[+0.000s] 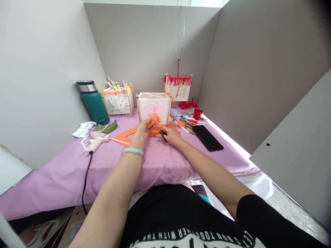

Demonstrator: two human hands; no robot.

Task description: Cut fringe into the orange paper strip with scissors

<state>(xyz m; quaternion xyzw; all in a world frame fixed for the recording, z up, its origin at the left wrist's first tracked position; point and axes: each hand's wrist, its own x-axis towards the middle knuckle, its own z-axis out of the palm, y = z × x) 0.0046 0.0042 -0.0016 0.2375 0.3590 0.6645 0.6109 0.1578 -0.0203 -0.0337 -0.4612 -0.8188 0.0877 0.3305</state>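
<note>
My left hand (143, 131) pinches an orange paper strip (155, 119) whose upper edge is cut into a fringe. In my right hand (172, 136) is a pair of scissors (163, 133) with dark handles, the blades pointing up at the fringed paper. More orange paper (124, 136) lies on the table beneath and beside my hands. Just behind them stands a white paper lantern (154, 103) with wooden sticks at its corners and a pink flower drawn on the front. Small dark and orange bits are scattered on the cloth below the scissors.
Left are a pink glue gun (99, 140) with a black cord, crumpled tissue (84, 129) and a leaning green bottle (94, 105). Right lie a black phone (207, 137), markers and a red cup (198, 114). Another lantern (118, 103) stands behind; a red-fringed lantern (178, 89) hangs. Partitions enclose the table.
</note>
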